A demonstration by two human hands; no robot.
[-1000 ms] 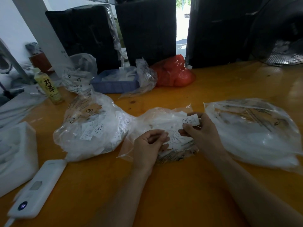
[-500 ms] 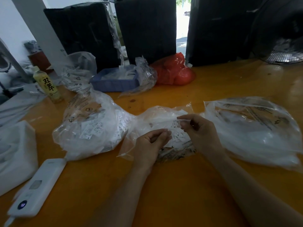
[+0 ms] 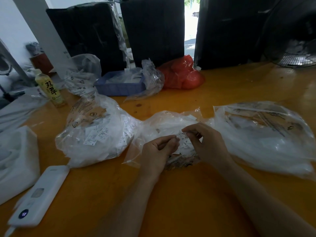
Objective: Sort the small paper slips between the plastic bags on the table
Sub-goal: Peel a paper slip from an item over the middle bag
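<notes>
**Hands meet over the middle bag**

Slips of paper lie inside three clear plastic bags set in a row across the orange worktop. Both hands work at the middle bag (image 3: 164,124), nearest the worktop's near edge. The right hand (image 3: 207,144) pinches a small printed paper slip (image 3: 183,136) between thumb and forefinger, just above the bag's opening. The left hand (image 3: 158,151) sits just beside it, fingers curled, fingertips touching the slip's left end; whether it grips anything, I cannot tell. The left bag (image 3: 95,132), bulging with slips, touches the middle one. The right bag (image 3: 266,134) lies flatter, towards the right edge. A white power bank (image 3: 39,197) rests at the near left corner.
</notes>
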